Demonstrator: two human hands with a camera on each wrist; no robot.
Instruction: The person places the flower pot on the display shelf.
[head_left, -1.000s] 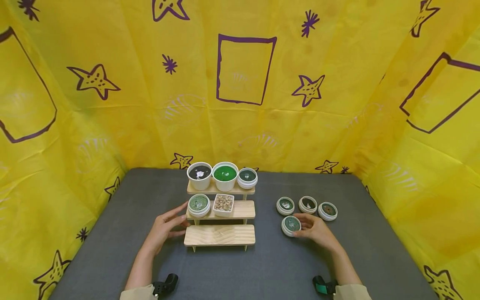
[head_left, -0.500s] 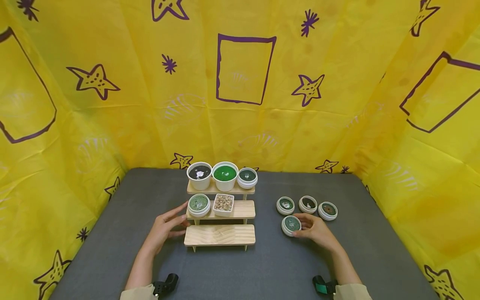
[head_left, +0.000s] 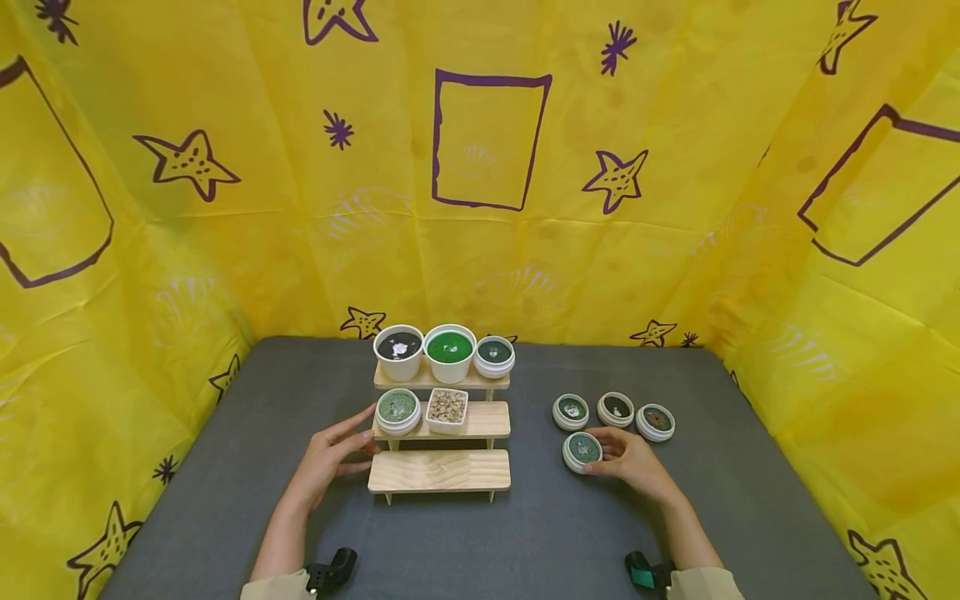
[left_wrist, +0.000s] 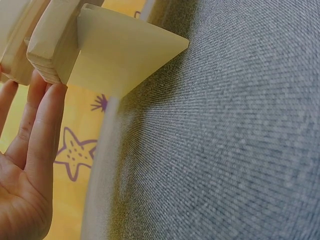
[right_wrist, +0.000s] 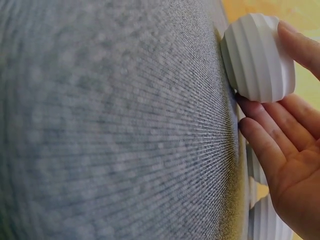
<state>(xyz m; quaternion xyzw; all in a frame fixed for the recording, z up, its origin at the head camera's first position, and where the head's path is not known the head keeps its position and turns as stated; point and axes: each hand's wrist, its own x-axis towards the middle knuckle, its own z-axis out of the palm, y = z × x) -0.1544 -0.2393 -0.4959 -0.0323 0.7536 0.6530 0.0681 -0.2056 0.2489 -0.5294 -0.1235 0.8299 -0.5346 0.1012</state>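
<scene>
My right hand [head_left: 633, 462] pinches a white ribbed pot [head_left: 582, 448] with a speckled dark-green top, thumb at the near side and fingers behind. In the right wrist view this pot's pleated wall [right_wrist: 257, 60] stands close against the grey cloth, fingertips at its base. To the left, a three-step wooden stand [head_left: 438, 472] has its lowest step bare. My left hand [head_left: 330, 458] lies along the stand's left end, fingers extended. The left wrist view shows those fingers [left_wrist: 42, 125] touching the ends of the wooden steps [left_wrist: 50, 50]; the thumb is out of that view.
On the top step stand a black-filled cup [head_left: 400, 346], a green-filled cup [head_left: 450, 346] and a small pot [head_left: 494, 353]. The middle step bears a green-topped pot [head_left: 397, 410] and a square dish of chips [head_left: 447, 407]. Three pots [head_left: 616, 408] stand behind my right hand.
</scene>
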